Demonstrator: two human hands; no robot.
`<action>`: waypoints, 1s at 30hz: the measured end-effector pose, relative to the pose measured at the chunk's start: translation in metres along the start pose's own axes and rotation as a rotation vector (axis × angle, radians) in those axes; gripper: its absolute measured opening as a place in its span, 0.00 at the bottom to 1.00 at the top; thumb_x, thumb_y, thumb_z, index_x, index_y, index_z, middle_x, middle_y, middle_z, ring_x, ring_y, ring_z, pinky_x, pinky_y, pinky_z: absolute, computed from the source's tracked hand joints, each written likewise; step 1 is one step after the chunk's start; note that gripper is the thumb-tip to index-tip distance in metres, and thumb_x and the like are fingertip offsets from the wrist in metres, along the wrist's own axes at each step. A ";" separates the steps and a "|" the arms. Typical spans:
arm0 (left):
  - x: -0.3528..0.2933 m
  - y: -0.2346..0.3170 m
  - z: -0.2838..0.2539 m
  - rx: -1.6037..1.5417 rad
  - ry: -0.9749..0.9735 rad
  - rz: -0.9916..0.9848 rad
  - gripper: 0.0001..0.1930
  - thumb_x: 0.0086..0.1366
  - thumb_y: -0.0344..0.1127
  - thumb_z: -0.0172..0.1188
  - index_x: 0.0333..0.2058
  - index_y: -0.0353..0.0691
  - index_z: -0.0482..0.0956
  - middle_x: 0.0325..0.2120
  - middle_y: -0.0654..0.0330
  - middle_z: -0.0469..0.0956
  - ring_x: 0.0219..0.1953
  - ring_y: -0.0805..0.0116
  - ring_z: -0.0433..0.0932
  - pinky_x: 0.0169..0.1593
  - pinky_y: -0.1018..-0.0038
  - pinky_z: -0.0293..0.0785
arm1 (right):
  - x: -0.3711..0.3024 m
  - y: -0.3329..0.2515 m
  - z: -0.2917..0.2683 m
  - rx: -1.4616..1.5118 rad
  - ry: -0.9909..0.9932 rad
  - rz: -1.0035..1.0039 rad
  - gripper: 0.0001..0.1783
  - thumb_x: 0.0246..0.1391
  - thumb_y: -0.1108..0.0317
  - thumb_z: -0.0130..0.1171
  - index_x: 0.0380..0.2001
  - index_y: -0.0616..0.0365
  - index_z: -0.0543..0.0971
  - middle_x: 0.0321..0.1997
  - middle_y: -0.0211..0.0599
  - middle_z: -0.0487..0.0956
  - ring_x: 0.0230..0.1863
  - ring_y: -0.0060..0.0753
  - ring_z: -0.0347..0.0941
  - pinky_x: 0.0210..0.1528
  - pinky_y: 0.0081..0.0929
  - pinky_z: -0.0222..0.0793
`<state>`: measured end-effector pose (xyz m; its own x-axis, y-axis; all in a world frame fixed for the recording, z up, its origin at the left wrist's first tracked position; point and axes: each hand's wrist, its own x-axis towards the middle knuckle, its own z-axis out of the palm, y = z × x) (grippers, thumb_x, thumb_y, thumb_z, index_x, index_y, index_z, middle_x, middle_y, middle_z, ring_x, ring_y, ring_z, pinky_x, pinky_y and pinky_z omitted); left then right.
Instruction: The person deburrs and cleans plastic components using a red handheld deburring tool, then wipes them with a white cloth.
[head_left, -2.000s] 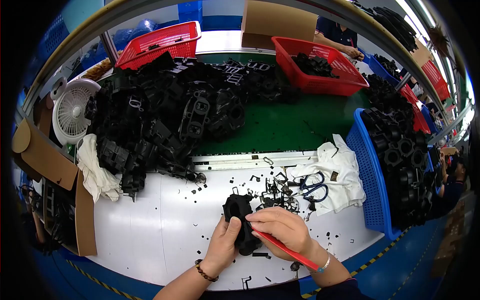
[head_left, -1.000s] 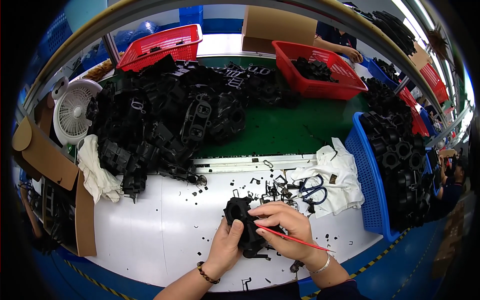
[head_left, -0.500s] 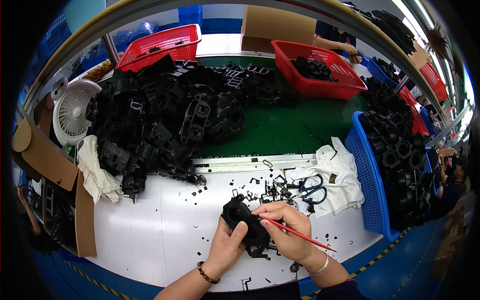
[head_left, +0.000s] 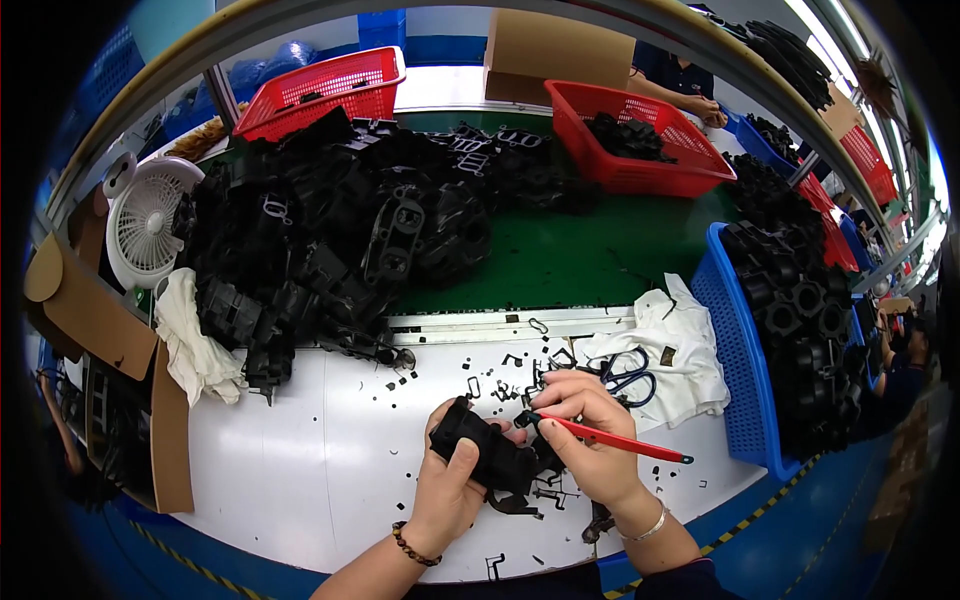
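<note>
My left hand point(head_left: 447, 498) is wrapped around a black moulded plastic part point(head_left: 485, 450), its thumb across the near face. In my right hand point(head_left: 593, 440) a slim red-handled tool point(head_left: 620, 441) is pinched, its dark back end pointing right. The tool's front end is close to the part's upper right side; a dark bit at my right fingertips is too small to name. Under and around both hands lie black plastic scraps point(head_left: 550, 490). Just beyond my right hand, blue-handled scissors point(head_left: 632, 378) rest partly on a white cloth point(head_left: 680, 345).
A large heap of black parts point(head_left: 310, 230) covers the left of the green mat point(head_left: 520, 270). At right stands a blue basket point(head_left: 735, 370) full of black parts. Red baskets point(head_left: 640, 180) stand farther back. On the left are a white fan point(head_left: 148, 222) and an open cardboard box point(head_left: 170, 430).
The part has been turned in my left hand, so a more closed side faces up. My right hand has shifted slightly right, and the red tool has rolled and lies flatter.
</note>
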<state>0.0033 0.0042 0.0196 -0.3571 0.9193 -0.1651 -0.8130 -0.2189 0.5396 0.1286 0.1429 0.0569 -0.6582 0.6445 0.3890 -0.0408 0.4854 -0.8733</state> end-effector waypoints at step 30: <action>-0.002 -0.006 -0.003 0.699 0.264 0.213 0.24 0.78 0.53 0.39 0.49 0.35 0.69 0.40 0.59 0.76 0.42 0.73 0.73 0.50 0.76 0.71 | -0.018 -0.014 0.030 0.240 -0.151 0.220 0.02 0.55 0.79 0.62 0.32 0.63 0.79 0.44 0.40 0.83 0.57 0.41 0.74 0.61 0.39 0.68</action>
<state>0.0077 0.0027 0.0144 -0.6418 0.7534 -0.1434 -0.2670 -0.0442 0.9627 0.1178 0.1069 0.0531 -0.7740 0.6148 0.1515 -0.0488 0.1807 -0.9823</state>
